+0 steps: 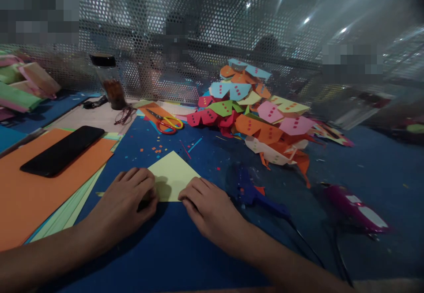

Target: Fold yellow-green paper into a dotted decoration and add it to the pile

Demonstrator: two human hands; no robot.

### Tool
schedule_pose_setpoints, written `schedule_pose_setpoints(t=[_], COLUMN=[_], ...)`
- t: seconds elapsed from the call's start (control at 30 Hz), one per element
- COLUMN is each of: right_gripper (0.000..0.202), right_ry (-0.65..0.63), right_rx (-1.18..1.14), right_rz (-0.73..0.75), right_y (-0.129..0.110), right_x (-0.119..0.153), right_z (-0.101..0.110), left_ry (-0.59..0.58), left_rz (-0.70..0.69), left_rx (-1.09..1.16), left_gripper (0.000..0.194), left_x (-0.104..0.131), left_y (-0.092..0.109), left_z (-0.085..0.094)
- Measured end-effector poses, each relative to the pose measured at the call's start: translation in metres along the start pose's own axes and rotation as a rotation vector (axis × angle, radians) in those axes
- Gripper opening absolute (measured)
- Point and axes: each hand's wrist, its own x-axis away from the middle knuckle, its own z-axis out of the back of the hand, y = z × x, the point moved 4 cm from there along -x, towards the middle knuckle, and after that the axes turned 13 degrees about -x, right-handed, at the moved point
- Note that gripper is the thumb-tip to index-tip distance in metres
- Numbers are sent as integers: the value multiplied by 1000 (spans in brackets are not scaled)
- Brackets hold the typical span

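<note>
A pale yellow sheet of paper (174,174), its visible part a triangle pointing away from me, lies on the blue tabletop between my hands. My left hand (130,200) is closed at the paper's left corner, fingers curled and the thumb close to the index finger. On the right side, my right hand (208,211) pinches near the paper's lower edge, its fingers bent together. Both lower corners of the paper are hidden under my hands. A blue glue gun (253,191) lies just beyond my right hand.
Left of me, a black phone (62,152) rests on stacked orange paper (26,200). Scissors (165,123), tiny paper scraps (157,149) and a lidded jar (112,85) stand farther back. A heap of folded colored paper (261,116) is at back right, with a magenta device (356,207) nearer.
</note>
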Motion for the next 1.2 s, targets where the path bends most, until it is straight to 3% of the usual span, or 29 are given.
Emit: schedule_pose_setpoints(t=[0.57, 1.2], right_gripper=[13, 13], right_ry=[18, 26], right_rx=[-23, -16], right_rz=[3, 1], right_y=[2, 2], right_x=[1, 1], right_z=[-1, -1], left_ry=[-45, 9], left_rz=[38, 30], left_rx=[30, -11], left_gripper=[12, 9], left_x=[-1, 6], left_y=[-2, -11], left_z=[2, 1])
